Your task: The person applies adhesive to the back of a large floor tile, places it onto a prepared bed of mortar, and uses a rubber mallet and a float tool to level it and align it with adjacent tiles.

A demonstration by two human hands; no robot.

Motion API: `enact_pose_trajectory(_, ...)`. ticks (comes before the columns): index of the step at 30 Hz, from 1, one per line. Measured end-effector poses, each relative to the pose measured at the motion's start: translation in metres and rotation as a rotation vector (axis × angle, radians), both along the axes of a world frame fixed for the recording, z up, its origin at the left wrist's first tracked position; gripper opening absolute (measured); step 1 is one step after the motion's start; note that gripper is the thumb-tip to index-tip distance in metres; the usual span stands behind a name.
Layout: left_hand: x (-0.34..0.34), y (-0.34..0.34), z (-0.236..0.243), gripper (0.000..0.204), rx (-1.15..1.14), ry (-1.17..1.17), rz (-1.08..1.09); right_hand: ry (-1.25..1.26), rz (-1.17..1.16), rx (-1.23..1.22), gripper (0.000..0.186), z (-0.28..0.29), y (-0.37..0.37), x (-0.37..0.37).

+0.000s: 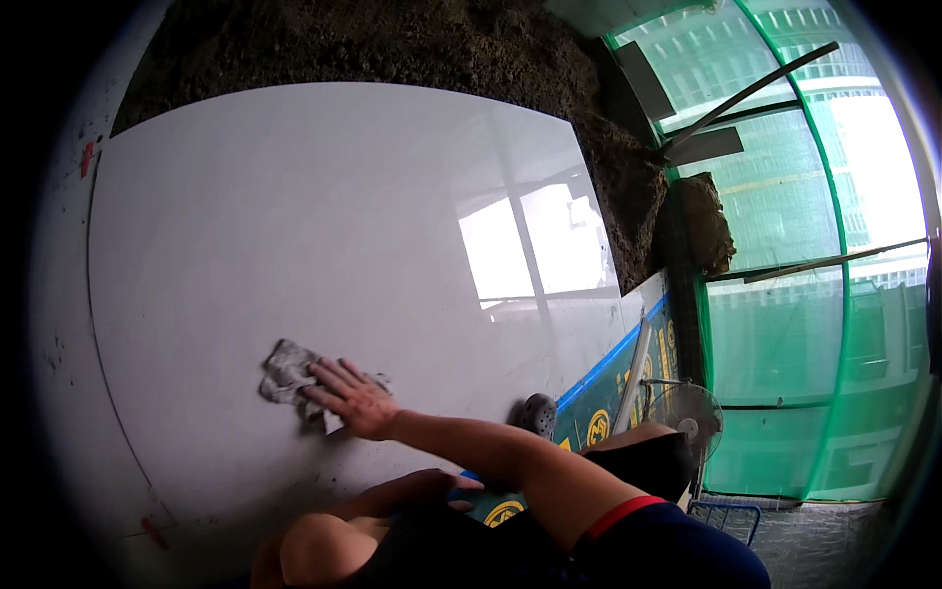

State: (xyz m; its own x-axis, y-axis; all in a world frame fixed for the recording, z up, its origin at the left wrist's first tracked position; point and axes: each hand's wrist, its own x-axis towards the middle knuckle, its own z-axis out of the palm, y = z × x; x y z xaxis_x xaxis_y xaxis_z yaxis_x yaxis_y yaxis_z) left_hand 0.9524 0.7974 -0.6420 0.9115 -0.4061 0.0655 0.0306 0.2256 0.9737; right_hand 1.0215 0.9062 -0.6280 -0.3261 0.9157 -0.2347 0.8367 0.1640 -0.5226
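On a large glossy white slab (255, 216), my right hand (358, 402) lies with fingers stretched and spread over a crumpled grey, smudged rag (289, 368), toward the lower left of the slab. My left hand (453, 484) is low in the view, near my body and behind my right forearm; its fingers are too hidden to read. Bright windows reflect on the slab's right part.
Dark rough mortar (324, 44) borders the slab's far side. A grey clog (538, 414), patterned protective sheeting (589, 402), a leaning strip (633, 373) and a fan (687, 427) are at lower right. Green netting (765, 353), poles (756, 88) and crumpled brown material (706, 221) line the right side.
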Motion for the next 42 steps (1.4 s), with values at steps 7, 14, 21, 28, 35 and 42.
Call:
enact_pose_trajectory(7, -0.010, 0.093, 0.079, 0.046, 0.131, 0.217, 0.479, -0.127, -0.103, 0.035, 0.078, -0.010, -0.044, 0.137)
enact_pose_trajectory(14, 0.019, 0.178, 0.121, 0.048, 0.501, 0.533, 0.928, -0.096, -0.171, -0.074, 0.084, 0.003, -0.101, 0.289)
enact_pose_trajectory(21, 0.103, 0.250, 0.133, 0.071, 1.320, 0.864, 0.487, -0.130, -0.057, -0.032, 0.081, -0.001, -0.137, 0.428)
enact_pose_trajectory(28, 0.282, 0.215, 0.036, 0.098, 1.441, 1.375, 0.501, 0.027, -0.283, 0.206, 0.080, -0.033, -0.177, 0.567)
enact_pose_trajectory(35, 0.335, 0.152, -0.044, 0.093, 1.753, 1.057, 1.029, -0.095, -1.372, 0.107, 0.053, -0.042, -0.213, 0.809)
enact_pose_trajectory(42, 0.328, 0.152, -0.044, 0.081, 1.863, 0.610, 1.190, -0.526, -1.398, 0.747, 0.064, 0.000, -0.216, 0.836)
